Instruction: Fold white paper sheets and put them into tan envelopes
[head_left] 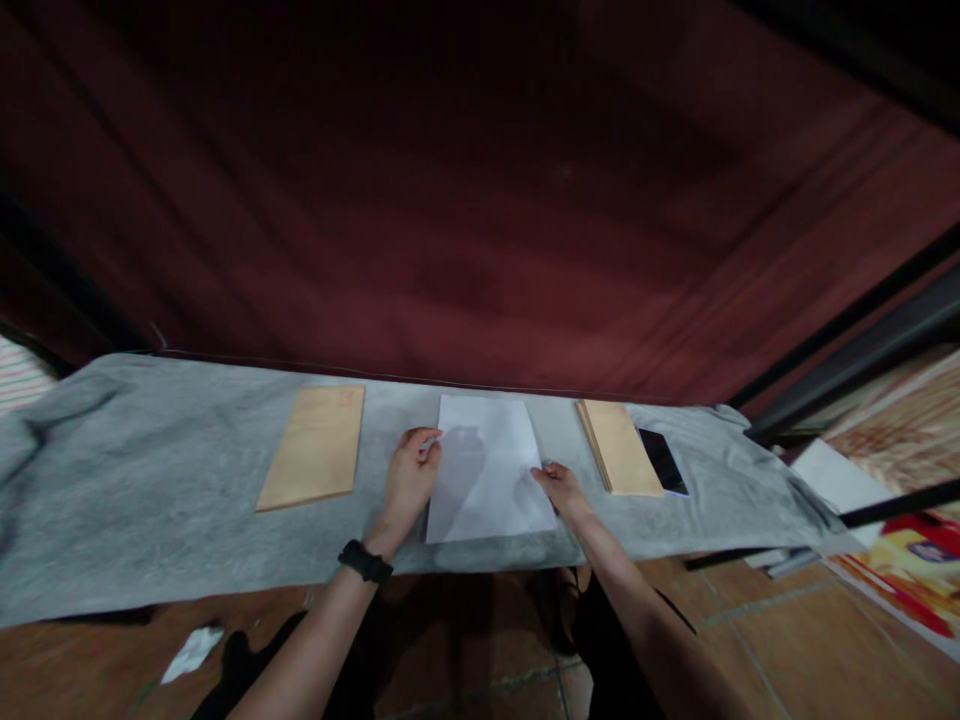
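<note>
A white sheet of paper (487, 470) lies on the grey cloth in front of me, between my hands. My left hand (412, 470) is at its left edge, thumb and fingers curled close to the paper with a small gap between them. On the opposite side my right hand (561, 487) pinches the right edge, thumb on top. To the left rests a brown envelope (319, 445) with faint red print in a top corner. A small stack of brown envelopes (622, 448) sits to the right, partly over a dark phone (664, 462).
The grey cloth (187, 480) covers a long narrow surface against a dark red panel (480, 250). Black bars (885, 360) slant at the right. On the tiled floor (795, 640) are a crumpled white tissue (193, 652) and a colourful printed package (919, 560).
</note>
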